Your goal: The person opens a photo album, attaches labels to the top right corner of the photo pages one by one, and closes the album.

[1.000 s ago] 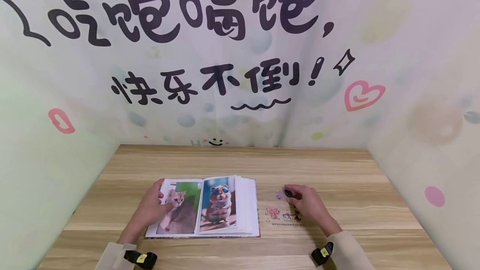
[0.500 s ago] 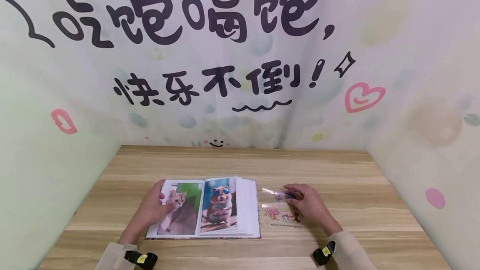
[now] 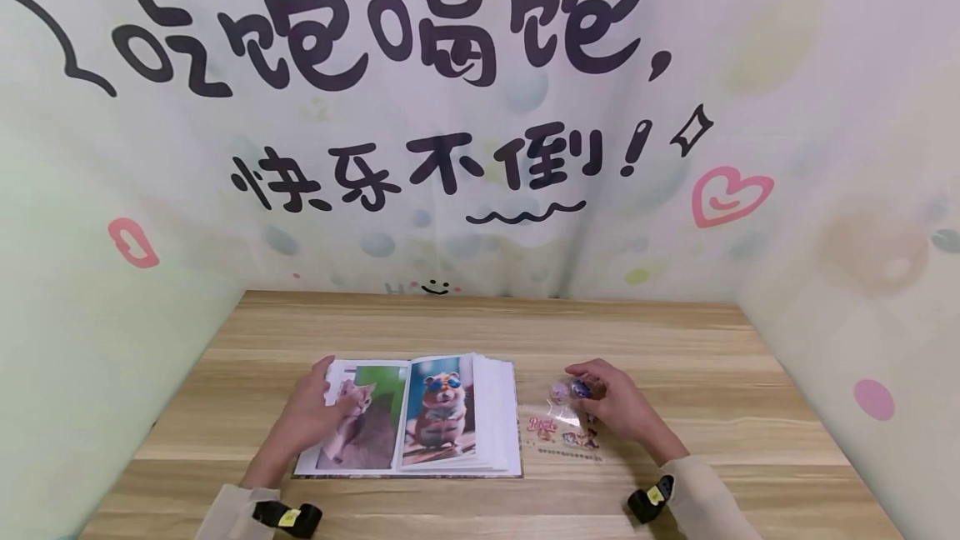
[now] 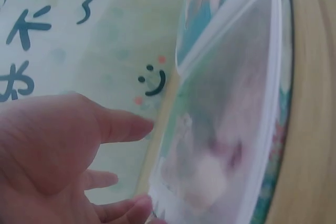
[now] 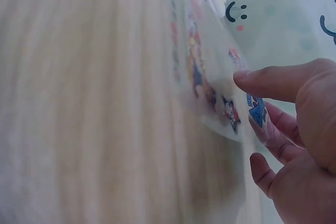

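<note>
An open photo album (image 3: 497, 415) lies on the table, with a cat picture (image 3: 375, 423) on its left page and a picture of a hamster in sunglasses (image 3: 438, 415) on the right. My left hand (image 3: 311, 411) rests at the album's left edge, thumb over the cat picture; in the left wrist view its fingers look loosely extended. Right of the album, my right hand (image 3: 622, 402) pinches a clear plastic sheet with colourful cartoon prints (image 3: 543, 427). The right wrist view shows the thumb (image 5: 249, 80) in front of the sheet and fingers (image 5: 286, 124) behind it.
The wooden table (image 3: 480, 327) runs back to a fabric wall (image 3: 480, 257) with dark lettering and drawings. Each wrist carries a small black camera, one near the left sleeve (image 3: 236, 511) and one near the right sleeve (image 3: 705, 494).
The upper part of the clear sheet has been raised and tilted in my right hand, with changing glints. The left hand and album stay almost where they were.
</note>
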A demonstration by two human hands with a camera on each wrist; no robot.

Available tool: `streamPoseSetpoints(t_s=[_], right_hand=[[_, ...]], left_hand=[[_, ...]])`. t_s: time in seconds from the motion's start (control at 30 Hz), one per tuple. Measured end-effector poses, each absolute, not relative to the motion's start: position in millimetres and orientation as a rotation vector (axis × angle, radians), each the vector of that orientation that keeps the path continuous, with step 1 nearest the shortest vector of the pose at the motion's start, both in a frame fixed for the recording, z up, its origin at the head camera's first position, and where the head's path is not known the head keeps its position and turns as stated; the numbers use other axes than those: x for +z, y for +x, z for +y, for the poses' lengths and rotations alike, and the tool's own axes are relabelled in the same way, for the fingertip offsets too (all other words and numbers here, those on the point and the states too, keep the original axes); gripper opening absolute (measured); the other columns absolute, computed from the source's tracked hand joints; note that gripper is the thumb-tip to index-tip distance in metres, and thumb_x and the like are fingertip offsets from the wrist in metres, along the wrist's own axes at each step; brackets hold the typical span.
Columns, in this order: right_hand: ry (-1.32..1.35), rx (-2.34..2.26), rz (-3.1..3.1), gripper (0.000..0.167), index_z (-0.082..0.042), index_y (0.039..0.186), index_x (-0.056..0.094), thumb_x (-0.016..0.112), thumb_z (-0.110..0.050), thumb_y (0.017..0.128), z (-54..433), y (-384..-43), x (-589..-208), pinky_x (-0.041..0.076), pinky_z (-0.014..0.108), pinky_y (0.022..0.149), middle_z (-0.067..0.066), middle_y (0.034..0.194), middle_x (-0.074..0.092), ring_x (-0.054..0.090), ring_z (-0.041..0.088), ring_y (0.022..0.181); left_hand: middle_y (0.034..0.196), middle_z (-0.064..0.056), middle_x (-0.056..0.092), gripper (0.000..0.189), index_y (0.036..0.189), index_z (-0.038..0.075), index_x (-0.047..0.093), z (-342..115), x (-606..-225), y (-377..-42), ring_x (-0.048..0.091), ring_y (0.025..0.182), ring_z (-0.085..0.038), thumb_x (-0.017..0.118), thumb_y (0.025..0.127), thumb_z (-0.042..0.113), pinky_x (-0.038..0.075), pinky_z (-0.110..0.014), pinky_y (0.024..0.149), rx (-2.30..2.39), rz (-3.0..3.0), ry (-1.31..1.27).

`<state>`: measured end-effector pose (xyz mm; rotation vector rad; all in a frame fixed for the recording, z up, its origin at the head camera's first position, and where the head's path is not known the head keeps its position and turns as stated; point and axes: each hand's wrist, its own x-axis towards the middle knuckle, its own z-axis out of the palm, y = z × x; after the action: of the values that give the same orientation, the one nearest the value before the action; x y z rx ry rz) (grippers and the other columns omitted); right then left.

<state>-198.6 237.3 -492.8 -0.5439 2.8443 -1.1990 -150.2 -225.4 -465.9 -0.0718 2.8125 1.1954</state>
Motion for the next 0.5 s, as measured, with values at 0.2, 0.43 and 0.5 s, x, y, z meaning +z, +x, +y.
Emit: streamPoseSetpoints(t_s=[0.2,0.43,0.5], right_hand=[[-0.536,-1.212,2.834,0.035,-0.007,0.117,0.069,0.073,0.003,0.083,239,-200,-486,0.052,0.025,0.070,0.004,0.104,0.070,0.060,0.014,0.083],[-0.561,-1.298,2.801,0.031,-0.005,0.114,0.070,0.070,0.006,0.085,242,-203,-473,0.051,0.023,0.067,0.005,0.098,0.071,0.060,0.011,0.079],[-0.586,-1.358,2.758,0.030,-0.002,0.115,0.069,0.070,0.005,0.085,243,-204,-469,0.053,0.023,0.069,0.008,0.099,0.071,0.064,0.011,0.082]], left_hand=[[0.133,-0.038,0.046,0.070,0.148,-0.009,0.029,-209,-460,-151,0.050,0.119,-0.049,0.064,0.094,0.016,0.045,-0.062,0.097,1.212,2.890,0.005],[0.120,-0.027,0.057,0.064,0.146,-0.004,0.038,-187,-453,-152,0.058,0.103,-0.035,0.067,0.093,0.017,0.051,-0.051,0.085,1.243,2.929,0.075],[0.119,-0.026,0.058,0.063,0.146,-0.003,0.039,-181,-451,-152,0.058,0.100,-0.033,0.067,0.093,0.017,0.051,-0.050,0.082,1.270,2.920,0.107]])
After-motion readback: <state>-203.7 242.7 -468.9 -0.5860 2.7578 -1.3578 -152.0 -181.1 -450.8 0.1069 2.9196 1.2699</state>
